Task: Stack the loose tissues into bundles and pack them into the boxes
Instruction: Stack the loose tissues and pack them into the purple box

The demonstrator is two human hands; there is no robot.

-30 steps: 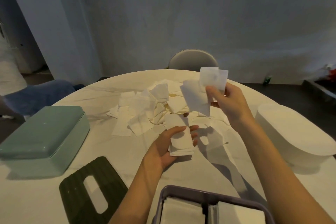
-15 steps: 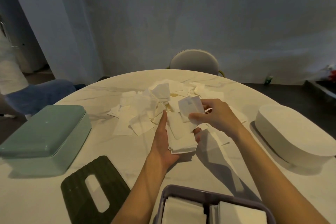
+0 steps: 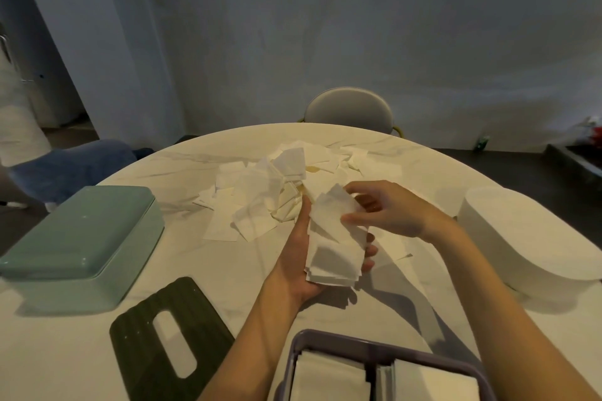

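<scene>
Left hand [image 3: 301, 257] cups bundle [image 3: 335, 257], long axis near-far; right hand [image 3: 387, 213] pinches loose tissue [image 3: 332, 210] over bundle's far end, skewed; needs squaring.

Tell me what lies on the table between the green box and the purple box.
In the head view, a dark slotted lid lies flat between the green box and the purple box, apart from both.

Left hand [image 3: 294, 265] palm-up, cupping a stacked tissue bundle [image 3: 335, 259] above the desk [image 3: 97, 345]. Right hand [image 3: 389, 213] pinches a single tissue [image 3: 335, 208] against the bundle's far end. Loose tissue pile [image 3: 280, 189] just beyond. Green box [image 3: 78, 241] left, white oval box [image 3: 534, 244] right, dark slotted lid [image 3: 171, 340] near left, purple box [image 3: 384, 371] with white stacks at the near edge.
</scene>
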